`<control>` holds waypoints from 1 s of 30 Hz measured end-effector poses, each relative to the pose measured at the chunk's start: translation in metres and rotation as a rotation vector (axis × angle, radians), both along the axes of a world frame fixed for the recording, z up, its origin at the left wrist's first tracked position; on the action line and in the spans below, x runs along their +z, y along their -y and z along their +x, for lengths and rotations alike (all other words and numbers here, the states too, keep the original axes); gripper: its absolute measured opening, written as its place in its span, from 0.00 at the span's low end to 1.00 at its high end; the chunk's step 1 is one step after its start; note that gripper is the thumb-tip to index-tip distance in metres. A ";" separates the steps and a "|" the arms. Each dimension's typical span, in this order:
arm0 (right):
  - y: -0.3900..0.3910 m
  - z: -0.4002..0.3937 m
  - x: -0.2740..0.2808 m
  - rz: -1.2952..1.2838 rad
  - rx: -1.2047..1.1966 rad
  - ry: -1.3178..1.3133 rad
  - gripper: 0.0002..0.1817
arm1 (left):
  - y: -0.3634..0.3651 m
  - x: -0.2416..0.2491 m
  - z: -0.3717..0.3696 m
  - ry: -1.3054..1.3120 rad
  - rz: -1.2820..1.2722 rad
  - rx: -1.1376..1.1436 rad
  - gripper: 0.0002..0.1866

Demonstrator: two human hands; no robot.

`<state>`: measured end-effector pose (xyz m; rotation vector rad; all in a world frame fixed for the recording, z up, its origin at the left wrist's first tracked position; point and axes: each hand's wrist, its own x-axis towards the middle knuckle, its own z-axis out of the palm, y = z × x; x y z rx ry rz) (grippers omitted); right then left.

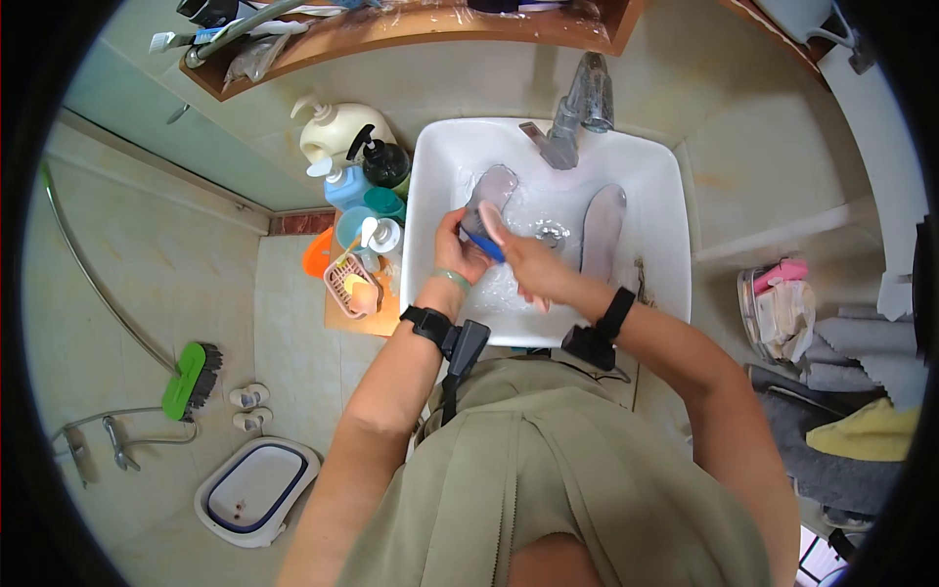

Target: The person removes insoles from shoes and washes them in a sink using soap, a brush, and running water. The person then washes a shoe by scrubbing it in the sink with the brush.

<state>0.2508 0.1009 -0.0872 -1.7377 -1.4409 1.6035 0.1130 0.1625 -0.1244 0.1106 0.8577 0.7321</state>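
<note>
Over the white sink my left hand grips a grey shoe by its near end, sole side turned up. My right hand holds a brush with a blue handle and a pink head against that shoe. A second grey shoe lies in the wet basin to the right, near the drain. Both wrists wear black straps.
A metal tap stands at the sink's back. Soap and lotion bottles and a pink soap dish crowd the left counter. A green floor brush and a white basin are on the floor; towels lie at right.
</note>
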 end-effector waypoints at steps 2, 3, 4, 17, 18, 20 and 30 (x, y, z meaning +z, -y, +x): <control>0.017 -0.010 0.023 0.001 0.080 0.062 0.25 | 0.003 0.003 0.003 0.142 -0.056 0.127 0.28; 0.031 -0.012 0.039 0.068 0.172 0.085 0.25 | 0.004 0.002 0.000 0.142 -0.055 0.129 0.28; 0.039 -0.013 0.046 0.135 0.263 0.109 0.26 | 0.004 0.001 -0.004 0.320 -0.017 0.123 0.30; 0.055 -0.007 0.052 0.508 0.410 0.448 0.38 | 0.000 0.015 -0.004 0.462 0.164 0.037 0.34; 0.040 0.001 0.029 0.630 0.345 0.464 0.38 | 0.002 0.013 0.000 0.419 0.164 0.025 0.34; 0.013 0.008 0.040 0.624 0.307 0.487 0.38 | 0.004 0.010 0.006 0.460 0.175 0.042 0.34; 0.002 0.019 0.044 0.661 0.194 0.600 0.34 | 0.010 0.023 0.014 0.522 0.046 0.046 0.34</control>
